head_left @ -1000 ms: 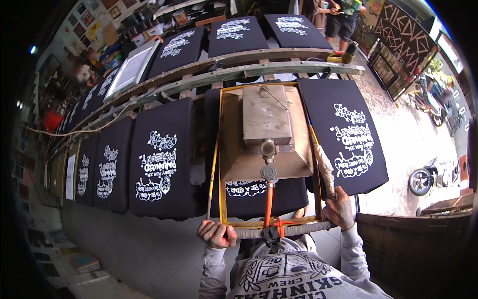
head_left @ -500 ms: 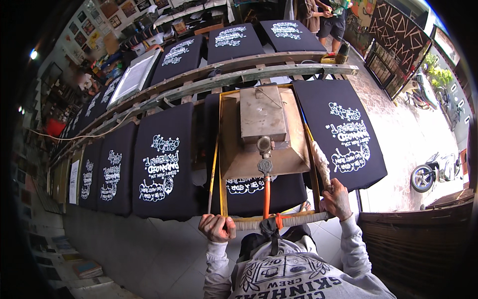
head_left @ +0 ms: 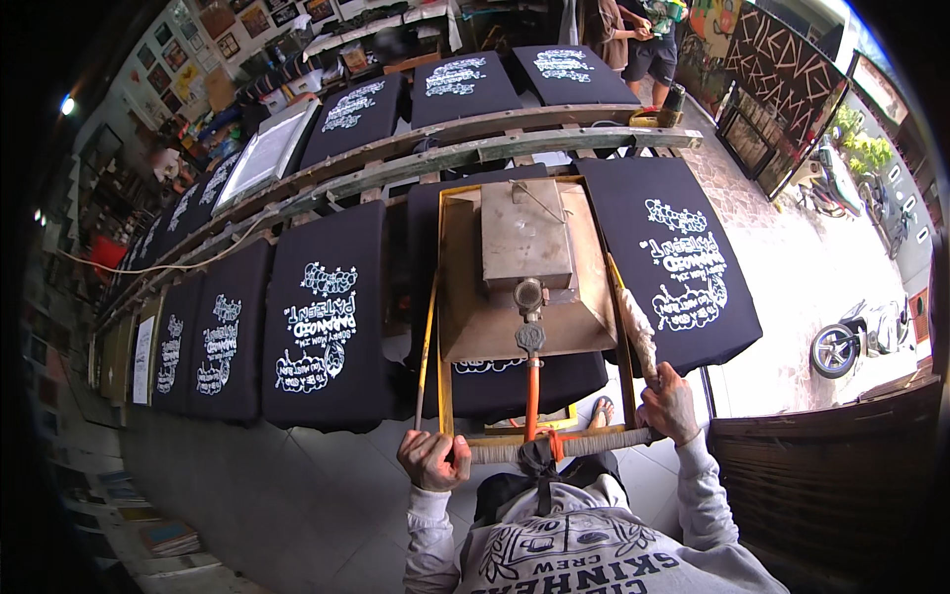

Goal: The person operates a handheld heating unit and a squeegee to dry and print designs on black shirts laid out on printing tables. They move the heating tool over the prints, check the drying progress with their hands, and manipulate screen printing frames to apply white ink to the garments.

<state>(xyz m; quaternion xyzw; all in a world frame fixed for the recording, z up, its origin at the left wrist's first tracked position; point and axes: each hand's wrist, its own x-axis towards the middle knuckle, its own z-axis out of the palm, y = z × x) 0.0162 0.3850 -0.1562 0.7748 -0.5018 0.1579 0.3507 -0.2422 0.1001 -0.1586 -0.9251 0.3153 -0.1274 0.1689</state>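
A boxy metal heater hood [head_left: 524,238] on a yellow frame [head_left: 430,327] hangs over or rests above a black shirt [head_left: 569,376], covering most of its white print. An orange hose [head_left: 532,391] runs from its valve toward me. My left hand [head_left: 433,460] is closed around the left end of the cord-wrapped handle bar [head_left: 599,439]. At the bar's right end, my right hand [head_left: 670,403] is closed too, beside the lower end of a white cloth-wrapped rod [head_left: 638,332]; its exact grip is partly hidden. A dark tie and an orange strip circle the bar's middle.
Black printed shirts lie flat on boards to the left [head_left: 322,317] and right [head_left: 673,262]. Rails [head_left: 465,153] run behind them, with another shirt row [head_left: 460,84] beyond. People [head_left: 648,45] stand at the far right. A motorbike [head_left: 861,337] is parked right, near a dark slatted panel [head_left: 811,465].
The heater has come slightly toward me, hiding more of the print beneath its front edge. A sandalled foot shows more below the bar. Both hands keep their hold.
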